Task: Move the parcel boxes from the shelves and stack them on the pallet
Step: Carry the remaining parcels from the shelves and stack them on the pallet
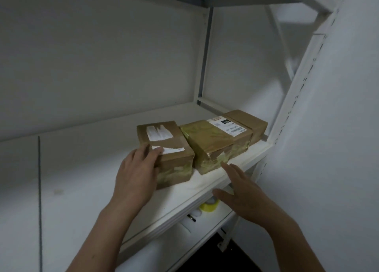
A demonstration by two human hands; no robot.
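Glossy taped cardboard boxes [217,146] on seemingly matt painted-metal shelf [86,169].

Three parcel boxes sit in a row on the shelf [102,169], running from my 12 o'clock off toward 2 o'clock. The nearest box [172,154] touches the middle box [217,142] on its right; the far box [249,124] lies behind that one, against it. My left hand [137,169] rests on the nearest box's left side. My right hand [240,189] hovers at the shelf's front edge, just before the middle box. A tape roll [210,205] lies on the lower shelf [205,228], beneath my right hand.
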